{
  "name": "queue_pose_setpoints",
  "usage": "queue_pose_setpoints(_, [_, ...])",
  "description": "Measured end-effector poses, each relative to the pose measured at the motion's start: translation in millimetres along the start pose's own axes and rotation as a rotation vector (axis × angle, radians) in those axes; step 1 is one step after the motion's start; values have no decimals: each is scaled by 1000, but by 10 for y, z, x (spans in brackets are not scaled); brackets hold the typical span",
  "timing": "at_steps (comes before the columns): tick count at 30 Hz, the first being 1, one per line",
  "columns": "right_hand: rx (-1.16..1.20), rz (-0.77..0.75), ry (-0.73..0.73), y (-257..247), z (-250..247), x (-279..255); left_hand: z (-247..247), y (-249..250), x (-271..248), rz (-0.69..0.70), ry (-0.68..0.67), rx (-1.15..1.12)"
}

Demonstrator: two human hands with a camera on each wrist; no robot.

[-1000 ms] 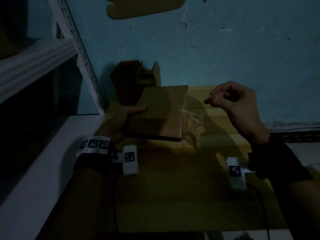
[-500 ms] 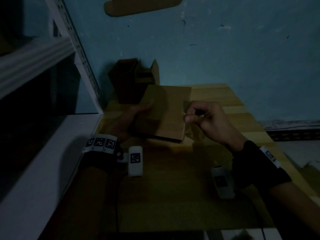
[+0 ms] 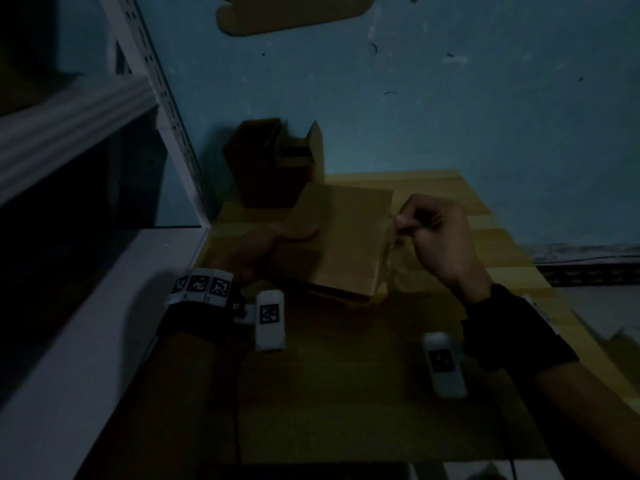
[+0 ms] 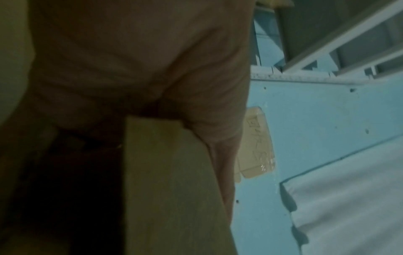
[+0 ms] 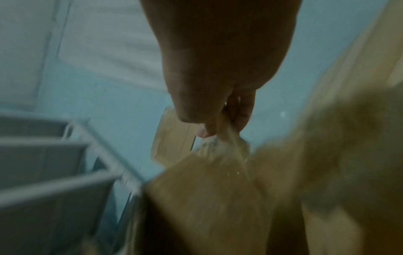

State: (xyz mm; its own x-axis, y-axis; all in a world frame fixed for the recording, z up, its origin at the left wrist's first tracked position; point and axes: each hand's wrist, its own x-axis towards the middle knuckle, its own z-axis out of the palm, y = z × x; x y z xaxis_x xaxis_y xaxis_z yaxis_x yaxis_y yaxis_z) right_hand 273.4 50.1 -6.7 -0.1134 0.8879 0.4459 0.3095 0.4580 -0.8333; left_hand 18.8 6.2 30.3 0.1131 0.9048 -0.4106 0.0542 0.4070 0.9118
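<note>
A flat brown cardboard piece (image 3: 343, 237) is held tilted over the wooden table (image 3: 346, 393). My left hand (image 3: 277, 239) grips its left edge, thumb on top; the left wrist view shows the cardboard (image 4: 174, 189) under my palm. My right hand (image 3: 433, 233) sits at the cardboard's right edge and pinches a strip of clear plastic film (image 3: 393, 251) between thumb and fingers. In the right wrist view the clear film (image 5: 224, 150) runs from my fingertips down to the cardboard (image 5: 207, 198). The scene is dim.
An open brown cardboard box (image 3: 273, 161) stands against the blue wall behind the cardboard. A white metal shelf rack (image 3: 104, 109) lines the left side. Another cardboard piece (image 3: 294, 12) is stuck on the wall above.
My right hand came down from above the table's right side to the cardboard's right edge and took hold of the clear film. The left hand kept its grip on the cardboard.
</note>
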Motion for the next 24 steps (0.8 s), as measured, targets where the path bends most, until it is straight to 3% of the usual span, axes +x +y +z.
queue_pose_setpoints(4, [4,67,11,43,-90,70,-69,-34,-5,23,-2,12])
queue_pose_setpoints(10, [152,155,-180,-18,-63,-1,-169,-54,-39,46,71,-42])
queue_pose_setpoints(15, [292,206,-286,-157,-118,-47,-133,-37,-46,85,51,-109])
queue_pose_setpoints(20, [239,259,-299,-178,-144,-69,-98,-21,-4,82,55,-44])
queue_pose_setpoints(24, [103,221,-168,-166,-78,-84,-67,-12,8,81,53,-53])
